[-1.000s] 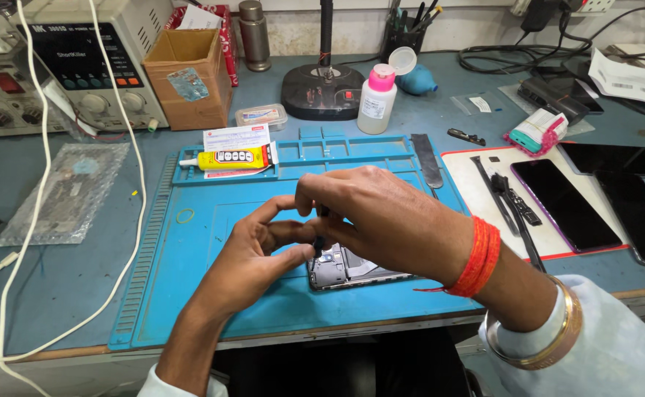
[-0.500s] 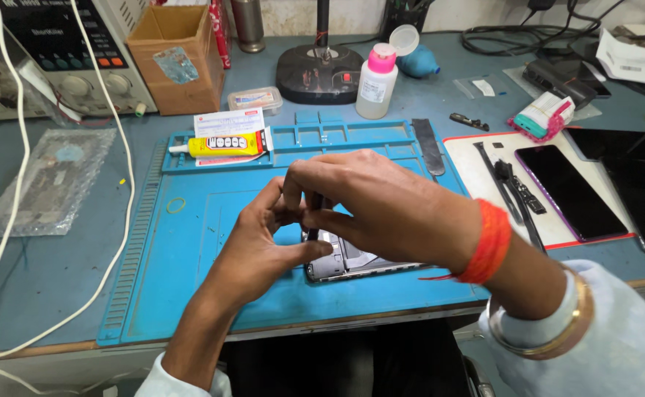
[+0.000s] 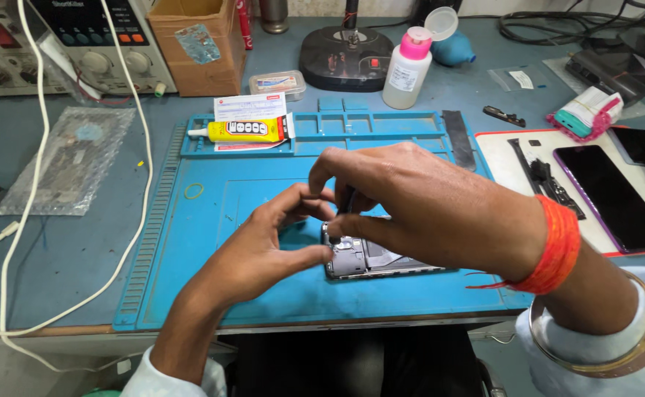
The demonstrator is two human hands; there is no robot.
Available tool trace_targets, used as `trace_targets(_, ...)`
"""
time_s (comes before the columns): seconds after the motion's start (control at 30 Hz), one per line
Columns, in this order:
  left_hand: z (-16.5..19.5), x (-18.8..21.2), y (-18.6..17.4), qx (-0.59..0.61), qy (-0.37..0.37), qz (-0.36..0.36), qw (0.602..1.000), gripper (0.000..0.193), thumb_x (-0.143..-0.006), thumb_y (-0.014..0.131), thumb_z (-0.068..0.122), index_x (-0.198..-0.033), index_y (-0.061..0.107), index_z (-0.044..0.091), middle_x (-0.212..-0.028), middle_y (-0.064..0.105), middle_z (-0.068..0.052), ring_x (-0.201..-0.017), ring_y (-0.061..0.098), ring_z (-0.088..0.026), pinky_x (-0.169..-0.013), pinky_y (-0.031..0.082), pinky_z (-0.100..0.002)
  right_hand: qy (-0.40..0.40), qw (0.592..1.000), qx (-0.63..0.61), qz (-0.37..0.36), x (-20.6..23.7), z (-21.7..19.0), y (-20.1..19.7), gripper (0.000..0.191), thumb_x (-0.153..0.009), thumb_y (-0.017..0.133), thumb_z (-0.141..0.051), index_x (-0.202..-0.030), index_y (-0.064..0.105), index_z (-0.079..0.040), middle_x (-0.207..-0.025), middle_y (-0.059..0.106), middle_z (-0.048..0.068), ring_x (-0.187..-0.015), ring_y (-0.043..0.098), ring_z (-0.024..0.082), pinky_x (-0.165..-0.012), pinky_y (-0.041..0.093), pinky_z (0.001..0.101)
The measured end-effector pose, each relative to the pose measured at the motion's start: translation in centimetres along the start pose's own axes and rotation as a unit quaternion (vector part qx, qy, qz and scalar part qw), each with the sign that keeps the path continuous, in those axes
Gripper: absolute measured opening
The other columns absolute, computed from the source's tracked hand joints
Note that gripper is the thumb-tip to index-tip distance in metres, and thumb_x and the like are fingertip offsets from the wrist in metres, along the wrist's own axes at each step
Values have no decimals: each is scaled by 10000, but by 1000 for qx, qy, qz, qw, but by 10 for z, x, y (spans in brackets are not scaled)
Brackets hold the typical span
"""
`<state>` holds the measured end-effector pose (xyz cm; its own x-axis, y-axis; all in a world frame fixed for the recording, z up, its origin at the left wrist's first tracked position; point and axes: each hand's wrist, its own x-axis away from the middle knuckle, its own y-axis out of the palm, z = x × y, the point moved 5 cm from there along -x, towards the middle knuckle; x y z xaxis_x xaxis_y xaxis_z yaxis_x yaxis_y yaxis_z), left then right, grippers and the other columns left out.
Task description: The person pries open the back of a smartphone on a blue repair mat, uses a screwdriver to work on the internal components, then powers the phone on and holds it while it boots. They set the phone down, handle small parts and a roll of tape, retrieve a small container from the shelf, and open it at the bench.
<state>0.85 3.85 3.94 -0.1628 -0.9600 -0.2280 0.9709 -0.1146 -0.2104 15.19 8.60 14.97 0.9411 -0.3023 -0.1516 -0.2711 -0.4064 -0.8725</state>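
An opened phone [image 3: 370, 259] lies on the blue mat [image 3: 264, 213], near its front edge. The left hand [image 3: 275, 242] curls around the phone's left end, thumb and fingertips touching it. The right hand [image 3: 425, 202] arches over the phone, fingers pinched on a thin dark tool [image 3: 339, 209] standing upright on the phone's corner. A yellow glue tube [image 3: 245, 131] lies at the mat's far edge. A white bottle [image 3: 407, 70] stands beyond the mat.

One head camera looks steeply down, close over the blue mat [image 3: 264, 220].
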Motion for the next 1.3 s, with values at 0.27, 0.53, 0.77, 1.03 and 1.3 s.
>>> trace_targets(0.27,6,15,-8,-198,-26,28,980,357,-820,754,174,-1162,697,87,-1175,664,-51,-1153,664,-230,-990,511,-352,-10,1000,11,2,-5,-2,-1,291,-932,720,-177,-1177,595,-83,-947,739,59,-879,746,248,-723,578,371)
trace_targets(0.53,6,15,4,-226,14,33,973,386,-802,781,181,-1171,709,91,-1191,619,-80,-1132,632,-274,-963,507,-382,-40,999,18,-3,-3,-5,-4,239,-878,714,-120,-1062,584,-40,-987,743,63,-899,747,253,-708,594,347)
trace_targets(0.77,1,13,7,-255,-4,29,966,334,-800,793,209,-1113,757,100,-1160,633,-85,-1115,624,-279,-962,491,-391,-59,998,7,14,2,-3,-14,277,-867,728,-92,-1093,577,-40,-1022,737,54,-952,759,230,-819,610,334)
trace_targets(1.03,0,10,3,-244,-6,66,967,565,-783,791,197,-1313,638,77,-1162,653,-109,-1087,646,-293,-936,519,-397,-38,996,20,81,-2,9,-12,234,-867,742,-35,-1040,586,-17,-978,729,67,-910,786,191,-827,600,299)
trace_targets(1.3,-2,11,2,-224,1,85,971,494,-836,744,143,-1312,636,66,-1231,655,-102,-1104,658,-274,-920,546,-380,-30,995,7,99,-1,22,-12,238,-878,754,-28,-1043,584,-7,-960,729,64,-884,785,175,-818,607,300)
